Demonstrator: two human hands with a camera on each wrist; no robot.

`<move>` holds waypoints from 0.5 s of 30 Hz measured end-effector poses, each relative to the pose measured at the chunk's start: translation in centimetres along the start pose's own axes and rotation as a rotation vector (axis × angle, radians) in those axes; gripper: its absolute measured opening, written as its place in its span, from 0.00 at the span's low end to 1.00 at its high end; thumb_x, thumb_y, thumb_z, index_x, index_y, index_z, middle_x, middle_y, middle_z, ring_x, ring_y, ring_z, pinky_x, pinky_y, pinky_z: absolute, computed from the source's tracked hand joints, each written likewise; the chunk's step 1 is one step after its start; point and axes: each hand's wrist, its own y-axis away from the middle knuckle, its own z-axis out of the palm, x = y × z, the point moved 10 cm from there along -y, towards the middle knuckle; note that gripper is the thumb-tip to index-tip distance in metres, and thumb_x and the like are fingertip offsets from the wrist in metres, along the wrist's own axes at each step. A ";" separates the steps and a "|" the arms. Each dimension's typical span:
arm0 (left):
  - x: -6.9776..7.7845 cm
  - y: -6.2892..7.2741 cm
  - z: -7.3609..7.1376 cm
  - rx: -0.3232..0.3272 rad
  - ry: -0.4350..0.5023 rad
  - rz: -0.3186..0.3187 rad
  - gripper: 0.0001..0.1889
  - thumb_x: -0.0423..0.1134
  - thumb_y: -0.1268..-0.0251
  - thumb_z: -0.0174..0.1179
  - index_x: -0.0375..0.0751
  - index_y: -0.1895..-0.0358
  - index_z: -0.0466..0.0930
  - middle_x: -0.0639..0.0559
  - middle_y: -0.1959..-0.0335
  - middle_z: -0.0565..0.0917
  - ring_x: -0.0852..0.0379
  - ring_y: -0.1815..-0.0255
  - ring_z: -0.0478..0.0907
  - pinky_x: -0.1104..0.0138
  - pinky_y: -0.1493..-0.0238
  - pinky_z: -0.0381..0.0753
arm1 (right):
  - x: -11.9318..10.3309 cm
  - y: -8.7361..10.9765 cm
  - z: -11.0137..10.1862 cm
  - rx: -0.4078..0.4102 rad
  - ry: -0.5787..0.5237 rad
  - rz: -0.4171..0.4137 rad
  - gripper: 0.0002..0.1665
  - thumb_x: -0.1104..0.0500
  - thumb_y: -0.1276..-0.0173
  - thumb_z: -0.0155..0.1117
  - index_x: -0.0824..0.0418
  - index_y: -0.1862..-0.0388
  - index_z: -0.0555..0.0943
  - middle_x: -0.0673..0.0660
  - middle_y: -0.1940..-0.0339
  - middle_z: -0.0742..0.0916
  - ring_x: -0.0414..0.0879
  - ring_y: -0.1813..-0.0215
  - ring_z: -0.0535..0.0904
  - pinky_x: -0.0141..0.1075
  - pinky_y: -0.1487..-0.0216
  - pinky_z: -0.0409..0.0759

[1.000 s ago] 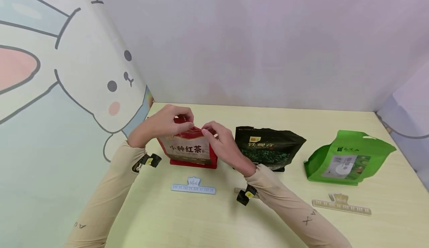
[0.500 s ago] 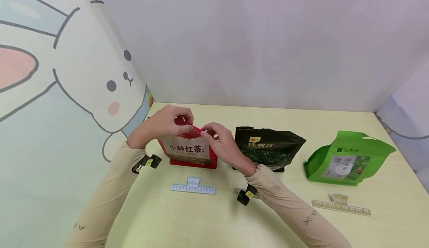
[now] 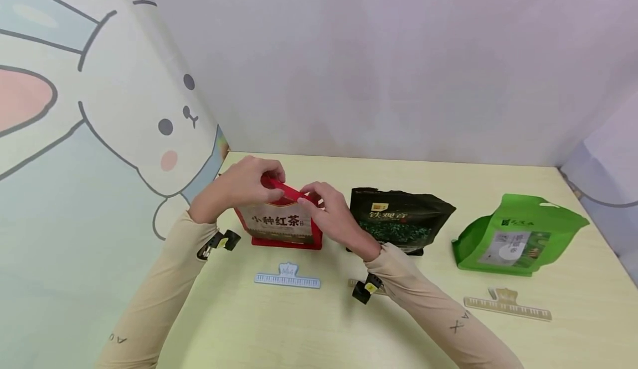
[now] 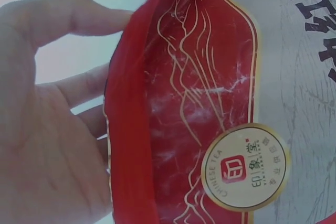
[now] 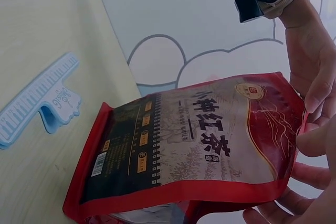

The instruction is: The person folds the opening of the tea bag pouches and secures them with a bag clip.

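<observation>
A red tea bag [image 3: 279,225] with a pale label stands upright at the left of the table. My left hand [image 3: 244,185] pinches its top edge from the left, thumb on the near side. On the right part of that edge my right hand [image 3: 333,214] pinches too, thumb in front and fingers behind. Between the hands shows a plain red strip [image 3: 289,190], folded over along the top. The left wrist view has this red band [image 4: 131,129] beside a round label. In the right wrist view the bag front [image 5: 184,140] is seen sideways, both thumbs near its top.
A black tea bag [image 3: 399,219] stands right of the red one, a green bag [image 3: 523,236] farther right. Before them lie a blue sealing clip [image 3: 287,281], a tan clip [image 3: 354,284] partly hidden by the right wrist, and another tan clip [image 3: 508,307]. A wall [image 3: 389,81] rises behind the table.
The red bag's top edge has turned over toward the person, so a plain red strip now shows between the hands. Both hands stay in nearly the same place.
</observation>
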 end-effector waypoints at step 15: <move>0.4 -0.1 0.2 0.010 -0.008 0.006 0.07 0.34 0.51 0.64 0.44 0.66 0.79 0.52 0.71 0.81 0.54 0.70 0.75 0.62 0.66 0.79 | 0.0 0.1 -0.1 0.021 0.021 -0.018 0.12 0.60 0.34 0.63 0.58 0.52 0.77 0.51 0.62 0.78 0.45 0.61 0.73 0.37 0.60 0.77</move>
